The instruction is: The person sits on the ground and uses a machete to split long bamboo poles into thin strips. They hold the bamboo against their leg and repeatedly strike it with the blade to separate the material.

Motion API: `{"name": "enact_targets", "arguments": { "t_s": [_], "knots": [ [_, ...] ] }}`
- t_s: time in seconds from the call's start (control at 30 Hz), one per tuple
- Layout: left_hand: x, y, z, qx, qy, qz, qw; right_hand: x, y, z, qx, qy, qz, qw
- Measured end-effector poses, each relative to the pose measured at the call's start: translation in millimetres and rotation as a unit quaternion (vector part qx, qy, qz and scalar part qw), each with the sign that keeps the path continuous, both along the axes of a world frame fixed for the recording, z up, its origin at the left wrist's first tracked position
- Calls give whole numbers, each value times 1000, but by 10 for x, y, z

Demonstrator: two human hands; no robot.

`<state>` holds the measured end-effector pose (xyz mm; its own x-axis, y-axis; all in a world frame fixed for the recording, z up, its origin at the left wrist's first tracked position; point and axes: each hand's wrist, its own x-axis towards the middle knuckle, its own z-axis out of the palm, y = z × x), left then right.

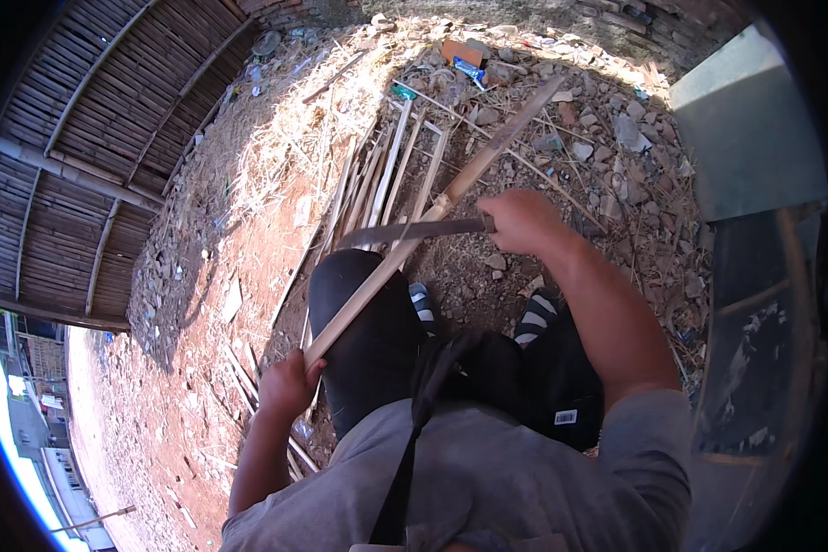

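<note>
My left hand (286,384) is closed around the near end of a long split bamboo strip (361,301). The strip slants up and to the right across my left knee, its far end over the rubble. In my right hand (522,222) is the handle of a machete (414,232), mostly covered by my fingers. Its dark blade points left and crosses the strip just beyond the knee. A pale, rough spot (442,202) shows on the strip a little past the blade. Whether the edge bites into the bamboo I cannot tell.
Several bamboo strips (368,184) lie on the ground beyond my left knee. Stones and litter (607,184) cover the ground ahead and right. A woven bamboo wall (83,138) stands at left, grey and black panels (750,138) at right. My striped sandals (535,317) are below.
</note>
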<state>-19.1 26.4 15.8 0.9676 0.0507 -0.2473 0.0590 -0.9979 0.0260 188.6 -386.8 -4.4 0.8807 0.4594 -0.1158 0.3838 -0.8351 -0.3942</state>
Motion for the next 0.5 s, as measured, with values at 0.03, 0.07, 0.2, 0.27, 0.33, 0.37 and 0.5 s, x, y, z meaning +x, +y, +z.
{"name": "enact_targets", "arguments": {
  "t_s": [0.03,0.07,0.2,0.27,0.33,0.37,0.5],
  "knots": [
    [46,-19,17,7,1,-10,1000,124,-178,-83,25,24,-50,998],
    [83,-32,28,16,-1,-13,1000,109,-162,-79,4,17,-60,998],
    [66,46,5,22,10,6,1000,39,-149,-65,5,22,-72,997],
    [37,49,-42,18,6,8,1000,70,-205,-80,59,28,-48,997],
    [29,37,-39,18,3,5,1000,55,-261,-16,48,50,-46,997],
    [54,14,-12,19,-1,2,1000,66,-277,37,41,57,-43,997],
    [54,-13,9,24,-1,11,1000,14,-180,103,-44,-17,-32,998]
  ]
}}
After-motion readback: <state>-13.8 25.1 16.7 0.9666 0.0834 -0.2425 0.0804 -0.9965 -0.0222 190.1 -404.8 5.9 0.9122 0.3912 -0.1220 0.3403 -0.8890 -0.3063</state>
